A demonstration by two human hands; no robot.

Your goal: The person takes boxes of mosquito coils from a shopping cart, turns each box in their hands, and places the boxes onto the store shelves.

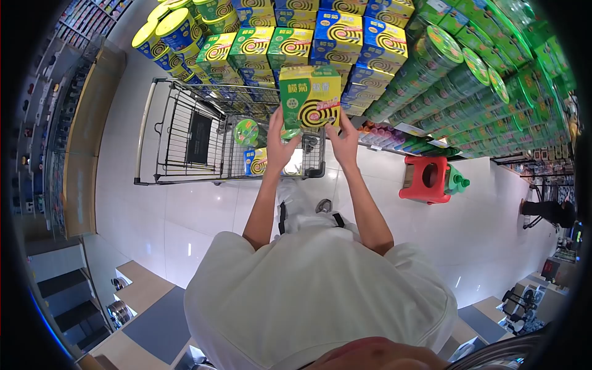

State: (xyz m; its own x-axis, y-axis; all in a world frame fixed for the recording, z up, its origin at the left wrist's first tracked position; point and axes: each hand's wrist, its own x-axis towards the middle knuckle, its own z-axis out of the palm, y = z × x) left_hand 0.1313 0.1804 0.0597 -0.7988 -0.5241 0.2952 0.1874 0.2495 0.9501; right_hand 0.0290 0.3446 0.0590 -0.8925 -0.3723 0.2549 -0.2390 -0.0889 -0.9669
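Observation:
A green and yellow mosquito coil box [310, 92] with a black spiral on its front is held up before the stacked boxes. My left hand [282, 147] closes on its lower left side, and my right hand [343, 140] grips the lower right corner. Below the hands stands a wire shopping cart [158, 126]. Inside it lie a blue and yellow box [253, 161] and a round green-lidded tub [246, 131]. Just behind the held box rise stacks of similar green and blue spiral boxes [338, 31].
Yellow-lidded tubs [176, 28] are piled at the back left. Green cylindrical containers [425, 68] form a slanting stack on the right. A red plastic stool [425, 179] stands on the tiled floor, with green bottles [456, 180] beside it. Shelving [80, 148] runs along the left.

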